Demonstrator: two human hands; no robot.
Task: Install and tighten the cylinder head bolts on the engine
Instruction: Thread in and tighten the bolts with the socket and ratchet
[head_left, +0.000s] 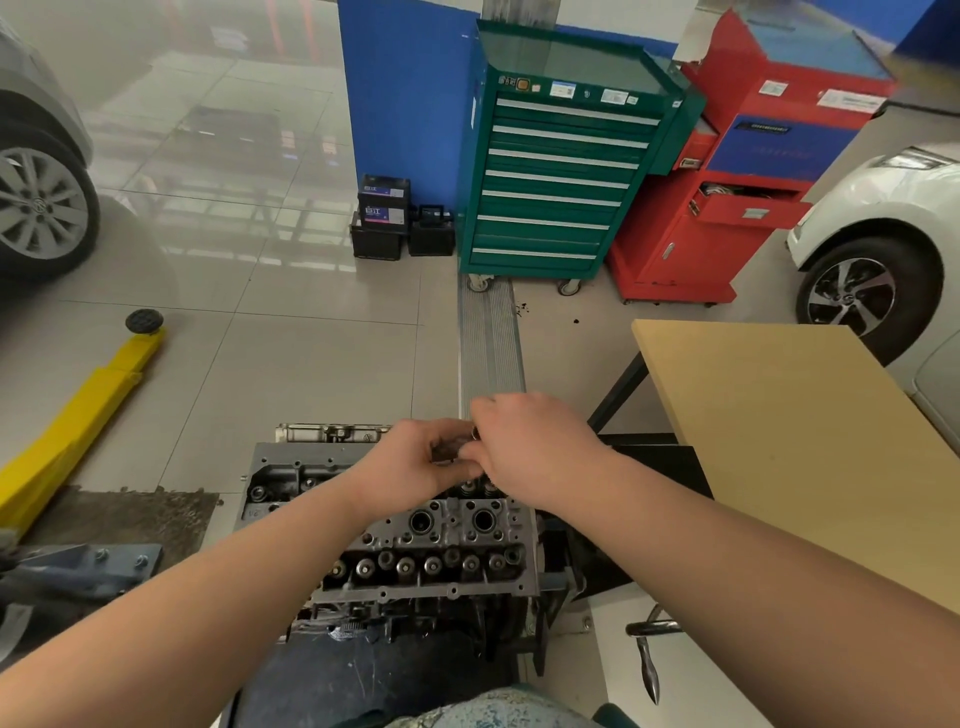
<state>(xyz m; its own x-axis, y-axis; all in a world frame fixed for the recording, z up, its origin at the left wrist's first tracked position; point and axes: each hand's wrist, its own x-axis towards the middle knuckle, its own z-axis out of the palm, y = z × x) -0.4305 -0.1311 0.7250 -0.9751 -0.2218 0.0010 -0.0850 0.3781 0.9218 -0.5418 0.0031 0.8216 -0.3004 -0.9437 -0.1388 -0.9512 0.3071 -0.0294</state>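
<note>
The grey cylinder head (436, 545) sits on the engine, low in the middle of the head view, with its valve bores and bolt holes showing. Both hands meet above its far edge. My left hand (410, 467) cups a dark bundle of bolts (451, 451). My right hand (524, 447) reaches into that bundle and pinches one of them at its end. The fingers hide most of the bolts.
A tan table (789, 447) stands at right. A green tool cabinet (561, 171) and a red cabinet (737, 197) stand behind. A yellow lift arm (78, 415) lies at left, car wheels sit at both sides, and a handle (649, 660) hangs at lower right.
</note>
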